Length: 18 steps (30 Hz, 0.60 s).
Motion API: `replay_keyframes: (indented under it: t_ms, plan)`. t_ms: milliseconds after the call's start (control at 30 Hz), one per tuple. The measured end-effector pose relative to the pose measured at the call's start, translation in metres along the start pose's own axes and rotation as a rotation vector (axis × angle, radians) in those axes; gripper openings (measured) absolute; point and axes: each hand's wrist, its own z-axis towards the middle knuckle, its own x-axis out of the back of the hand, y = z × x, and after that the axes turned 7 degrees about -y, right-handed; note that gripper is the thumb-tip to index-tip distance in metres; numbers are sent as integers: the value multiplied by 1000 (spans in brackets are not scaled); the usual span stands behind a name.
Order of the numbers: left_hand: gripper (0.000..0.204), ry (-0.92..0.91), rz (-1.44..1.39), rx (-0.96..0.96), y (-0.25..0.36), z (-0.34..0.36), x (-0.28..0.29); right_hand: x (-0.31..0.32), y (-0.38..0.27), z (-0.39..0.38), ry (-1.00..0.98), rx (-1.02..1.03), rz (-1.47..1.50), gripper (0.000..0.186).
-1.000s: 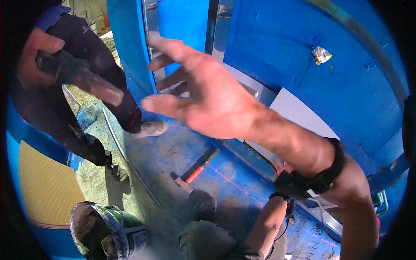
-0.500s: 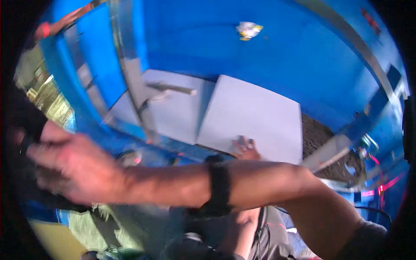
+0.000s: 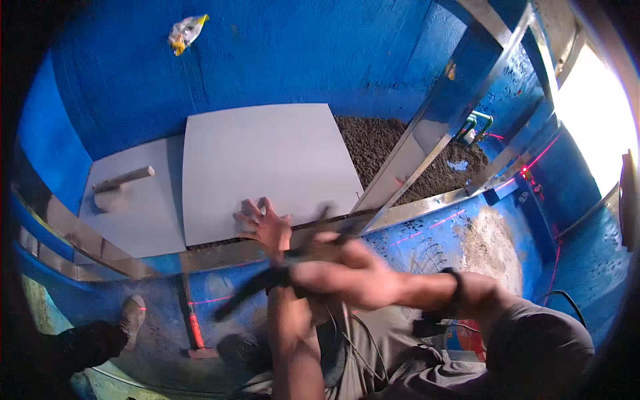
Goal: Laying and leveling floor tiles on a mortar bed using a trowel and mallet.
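Fingers (image 3: 269, 209) on slab (image 3: 260, 160), grit (image 3: 373, 143) within frame (image 3: 427, 205)

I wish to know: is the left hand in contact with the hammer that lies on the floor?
Apart. The head view shows the left hand at the large white panel, with metal rail and blue floor between it and the hammer.

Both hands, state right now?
Left hand: open, resting on the white panel.
Right hand: closed, holding a dark tool, too blurred to identify.
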Motion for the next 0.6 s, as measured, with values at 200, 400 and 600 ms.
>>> replay_keyframes:
  t_ms: [200,400,600]
  plan:
    - [85,112,51,-49,-4,-4,-7,126,44,-139,361,-70,115,38]
    - [81,325,203,-179,-2,-12,-23,256,152,-222,836,-73,15,55]
    - [85,63,37,-20,0,-11,-4,342,296,-240,561,66,349,75]
